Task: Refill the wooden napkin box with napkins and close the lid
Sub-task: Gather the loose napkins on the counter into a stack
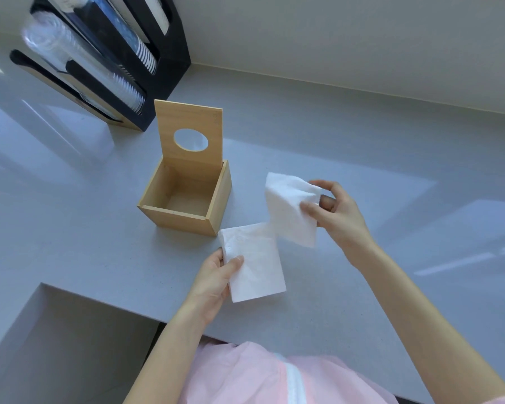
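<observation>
The wooden napkin box (pixel 175 218) stands on the grey counter with nothing visible inside. Its lid (pixel 169 123), with an oval hole, stands upright at the back. My left hand (pixel 213 279) grips a stack of white napkins (pixel 257 265) by its left edge, just in front of the box's right corner. My right hand (pixel 337 211) pinches a single white napkin (pixel 290 208) lifted above and to the right of the stack; its lower corner overlaps the stack's top.
A black and wood cup dispenser (pixel 123 53) with sleeves of plastic and paper cups stands at the back left. The grey counter (pixel 362 158) meets a pale wall behind. The counter's front edge has a cut-out step at lower left (pixel 44 287).
</observation>
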Tool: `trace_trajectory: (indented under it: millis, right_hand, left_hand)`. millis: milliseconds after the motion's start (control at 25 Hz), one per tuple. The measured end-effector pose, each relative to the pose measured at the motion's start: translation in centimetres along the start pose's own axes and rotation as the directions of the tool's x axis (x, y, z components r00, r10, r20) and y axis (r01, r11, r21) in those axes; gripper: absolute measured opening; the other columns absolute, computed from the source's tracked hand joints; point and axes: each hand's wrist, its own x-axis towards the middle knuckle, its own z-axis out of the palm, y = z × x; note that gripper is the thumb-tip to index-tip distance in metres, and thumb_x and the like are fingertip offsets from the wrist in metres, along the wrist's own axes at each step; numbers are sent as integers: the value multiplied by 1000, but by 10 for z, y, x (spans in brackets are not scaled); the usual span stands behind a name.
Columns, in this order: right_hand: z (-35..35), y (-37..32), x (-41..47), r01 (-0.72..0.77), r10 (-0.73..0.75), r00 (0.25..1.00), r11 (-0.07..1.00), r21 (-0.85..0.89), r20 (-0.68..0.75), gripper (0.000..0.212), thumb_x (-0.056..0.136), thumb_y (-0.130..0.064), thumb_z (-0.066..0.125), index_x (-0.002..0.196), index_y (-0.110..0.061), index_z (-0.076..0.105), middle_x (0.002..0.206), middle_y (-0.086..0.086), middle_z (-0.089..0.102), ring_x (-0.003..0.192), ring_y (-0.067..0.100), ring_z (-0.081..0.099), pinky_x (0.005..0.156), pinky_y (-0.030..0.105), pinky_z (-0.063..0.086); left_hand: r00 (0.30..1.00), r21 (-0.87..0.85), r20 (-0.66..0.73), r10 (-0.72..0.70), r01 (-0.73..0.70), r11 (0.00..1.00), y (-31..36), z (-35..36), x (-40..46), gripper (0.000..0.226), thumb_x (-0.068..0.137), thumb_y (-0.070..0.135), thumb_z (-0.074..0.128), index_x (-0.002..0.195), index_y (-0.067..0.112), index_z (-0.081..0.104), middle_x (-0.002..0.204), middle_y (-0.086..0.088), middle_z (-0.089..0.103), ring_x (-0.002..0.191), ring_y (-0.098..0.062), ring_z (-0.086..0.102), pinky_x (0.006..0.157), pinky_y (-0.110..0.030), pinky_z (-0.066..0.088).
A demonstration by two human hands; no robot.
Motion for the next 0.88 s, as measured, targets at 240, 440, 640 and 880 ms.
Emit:
trace_trajectory:
  millis: [240, 440, 640, 880]
  right_hand:
    - [14, 14, -25, -159, 105, 967, 960, 230, 231, 29, 84, 3, 58, 106, -14, 53, 72, -11, 74, 64, 0, 68, 61, 17, 56]
    - [30, 44, -37, -205, 208, 961, 978, -36, 183, 16, 86, -7, 59, 98, -16, 54, 83, -10, 70, 62, -8, 64, 58, 7, 48]
    - [26, 42, -37, -147, 151, 986, 987, -67, 64, 14, 85, -9, 59, 92, -22, 55, 87, -11, 69, 75, 0, 65, 63, 7, 49]
    - [23, 41, -40, -83, 96, 993, 985, -153, 75, 18, 84, -11, 59, 85, -29, 55, 97, -2, 71, 89, 17, 66, 78, 26, 51]
  left_hand:
    - [992, 40, 124, 20, -26, 999, 0, 9, 2, 27, 88, 10, 56, 116, 10, 58, 109, -9, 68, 89, -19, 67, 68, -26, 56]
    - [990, 60, 137, 35, -44, 997, 4, 12, -3, 27, 74, 18, 64, 100, 18, 66, 95, -6, 70, 83, -21, 65, 71, -31, 53]
    - [992, 54, 125, 12, -19, 998, 4, 14, -3, 24, 95, 23, 42, 100, 21, 66, 92, 0, 73, 84, -17, 67, 72, -29, 52]
    - [993, 50, 116, -6, 0, 999, 5, 17, -4, 36, 99, 25, 33, 113, 8, 62, 111, -14, 66, 103, -27, 60, 93, -45, 46]
